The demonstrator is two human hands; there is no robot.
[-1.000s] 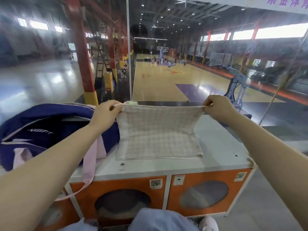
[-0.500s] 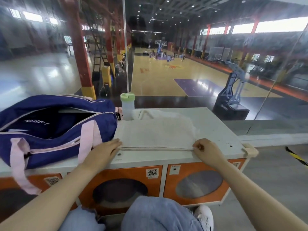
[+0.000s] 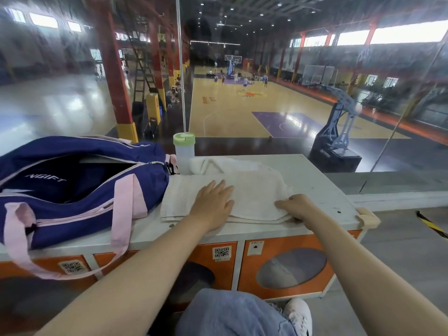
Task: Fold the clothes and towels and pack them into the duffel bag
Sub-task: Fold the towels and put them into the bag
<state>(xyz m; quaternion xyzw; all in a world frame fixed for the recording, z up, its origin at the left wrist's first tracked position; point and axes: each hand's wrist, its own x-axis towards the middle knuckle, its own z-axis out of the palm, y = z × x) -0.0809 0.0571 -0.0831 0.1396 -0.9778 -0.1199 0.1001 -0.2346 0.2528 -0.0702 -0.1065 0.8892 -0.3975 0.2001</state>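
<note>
The towel (image 3: 252, 190) lies folded on the white cabinet top (image 3: 312, 175), just beside the open duffel (image 3: 72, 187). The left hand (image 3: 213, 202) presses flat on it, fingers straight; the right hand (image 3: 295, 206) pinches its near right edge. A cup (image 3: 183, 154) stands behind.

floor: glossy tan wooden basketball court (image 3: 232, 117) | pillars: red steel columns with yellow bases (image 3: 114, 76) | front: white-topped orange locker cabinet (image 3: 286, 263) | light: bright high wall windows (image 3: 407, 36)
</note>
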